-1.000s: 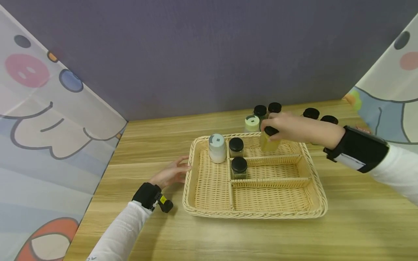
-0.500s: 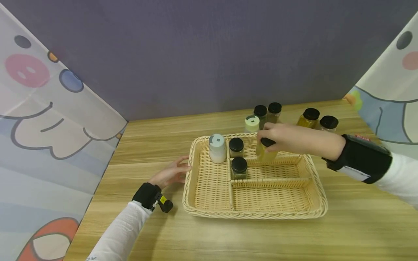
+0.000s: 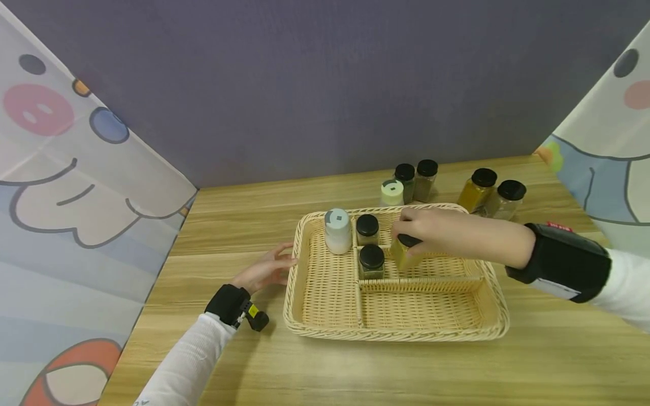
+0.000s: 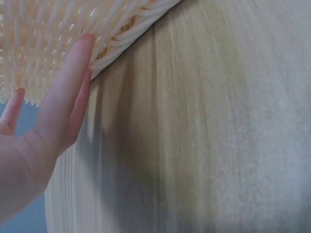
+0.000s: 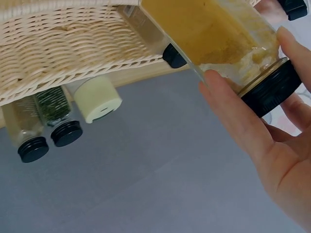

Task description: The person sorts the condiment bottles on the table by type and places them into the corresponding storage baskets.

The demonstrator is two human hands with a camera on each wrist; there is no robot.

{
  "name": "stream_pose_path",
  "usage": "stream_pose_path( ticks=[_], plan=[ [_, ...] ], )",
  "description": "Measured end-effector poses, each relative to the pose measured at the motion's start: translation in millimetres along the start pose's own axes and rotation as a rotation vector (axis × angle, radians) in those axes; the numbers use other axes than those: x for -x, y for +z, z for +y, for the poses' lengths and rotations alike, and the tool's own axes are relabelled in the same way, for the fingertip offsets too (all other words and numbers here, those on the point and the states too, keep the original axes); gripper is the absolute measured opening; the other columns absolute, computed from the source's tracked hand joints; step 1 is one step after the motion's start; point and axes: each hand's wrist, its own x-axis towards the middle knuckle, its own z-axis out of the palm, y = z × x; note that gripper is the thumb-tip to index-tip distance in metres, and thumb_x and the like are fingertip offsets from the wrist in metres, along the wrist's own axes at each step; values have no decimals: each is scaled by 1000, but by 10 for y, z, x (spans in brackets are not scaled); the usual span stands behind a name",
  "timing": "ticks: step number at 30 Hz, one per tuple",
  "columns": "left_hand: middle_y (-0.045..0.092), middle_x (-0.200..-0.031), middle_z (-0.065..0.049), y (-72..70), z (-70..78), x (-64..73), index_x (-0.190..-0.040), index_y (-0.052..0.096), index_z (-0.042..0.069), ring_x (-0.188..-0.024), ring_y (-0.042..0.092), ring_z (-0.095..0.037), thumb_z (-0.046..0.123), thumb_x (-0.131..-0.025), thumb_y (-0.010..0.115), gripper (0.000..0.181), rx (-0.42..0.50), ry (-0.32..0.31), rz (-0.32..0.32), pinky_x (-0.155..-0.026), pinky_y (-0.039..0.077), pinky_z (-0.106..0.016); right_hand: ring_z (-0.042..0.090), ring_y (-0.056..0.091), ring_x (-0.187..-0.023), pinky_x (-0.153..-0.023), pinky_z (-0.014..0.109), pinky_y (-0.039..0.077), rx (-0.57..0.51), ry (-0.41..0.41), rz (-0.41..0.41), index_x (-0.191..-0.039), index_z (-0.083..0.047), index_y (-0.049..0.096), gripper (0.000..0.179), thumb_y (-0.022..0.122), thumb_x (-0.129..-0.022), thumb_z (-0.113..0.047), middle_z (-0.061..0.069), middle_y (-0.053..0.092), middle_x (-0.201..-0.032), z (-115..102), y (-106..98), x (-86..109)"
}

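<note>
A wicker basket (image 3: pixel 396 335) with dividers lies on the wooden table. My right hand (image 3: pixel 431 226) pinches a jar of yellow powder (image 3: pixel 400 260) near its black lid, holding it inside the basket's middle right compartment. In the right wrist view that jar (image 5: pixel 214 34) is tilted, thumb and fingers on opposite sides. Whether its base touches the basket is hidden. To its left sits a black-lidded jar (image 3: pixel 372 263); another black-lidded jar (image 3: pixel 368 229) is in the back compartment. My left hand (image 3: pixel 265 270) rests against the basket's left outer wall, fingers (image 4: pixel 65 87) extended.
A white-capped shaker (image 3: pixel 337 232) stands in the left compartment. Behind the basket are a pale-green-capped shaker (image 3: pixel 392 193), a jar of green flakes (image 3: pixel 405 184) and a brownish jar (image 3: pixel 425 181). Farther right stand a yellow jar (image 3: pixel 474 192) and a clear-sided jar (image 3: pixel 504 201). A grey wall (image 3: pixel 325 96) rises behind.
My right hand has carried the yellow jar from the back compartment over the divider, leftward and nearer, into the middle compartment. The left hand has stayed at the basket's side.
</note>
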Motion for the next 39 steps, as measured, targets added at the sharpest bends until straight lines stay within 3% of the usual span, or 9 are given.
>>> stream_pose_path(
  ticks=[8, 15, 20, 26, 33, 39],
  plan=[
    [46, -121, -21, 3, -7, 0, -132, 25, 15, -102, 51, -30, 8, -88, 48, 50, -3, 2, 2, -84, 46, -55, 4, 43, -54, -41, 18, 44, 38, -26, -7, -95, -16, 55, 30, 64, -73, -34, -1, 50, -82, -119, 51, -23],
    [44, -122, -23, 22, 37, 18, -133, 23, 14, -101, 51, -28, 6, -88, 47, 52, 10, -14, -2, -85, 45, -55, 4, 45, -55, -45, 16, 47, 16, -2, -88, -99, -12, 53, 33, 61, -76, -34, 4, 50, -85, -211, 68, -18],
    [44, -121, -22, 68, 116, 74, -133, 22, 11, -100, 51, -27, 7, -87, 50, 54, -8, -11, -11, -86, 45, -54, 8, 50, -57, -48, 17, 50, 51, -17, -73, -100, -12, 53, 33, 61, -77, -34, 7, 52, -87, -256, 65, -10],
    [44, -121, -22, 91, 154, 98, -133, 21, 11, -100, 52, -27, 8, -88, 49, 54, -14, -16, -18, -86, 45, -54, 9, 54, -60, -52, 19, 52, 13, -24, -80, -100, -12, 53, 33, 58, -79, -37, 10, 56, -92, -307, 76, -8],
    [40, -125, -26, 85, 144, 93, -134, 21, 11, -102, 51, -29, 8, -87, 50, 55, -13, -9, -24, -86, 45, -54, 5, 47, -56, -47, 16, 48, 46, -94, -40, -95, -12, 53, 33, 54, -79, -41, 3, 53, -82, -347, 131, -25],
    [40, -126, -26, 16, 36, 18, -133, 24, 14, -105, 49, -32, 7, -88, 48, 51, -14, 4, -13, -86, 45, -55, 12, 55, -59, -51, 18, 52, 102, -92, -26, -96, -9, 55, 35, 58, -78, -39, 16, 58, -91, -413, 200, -32]
  ],
)
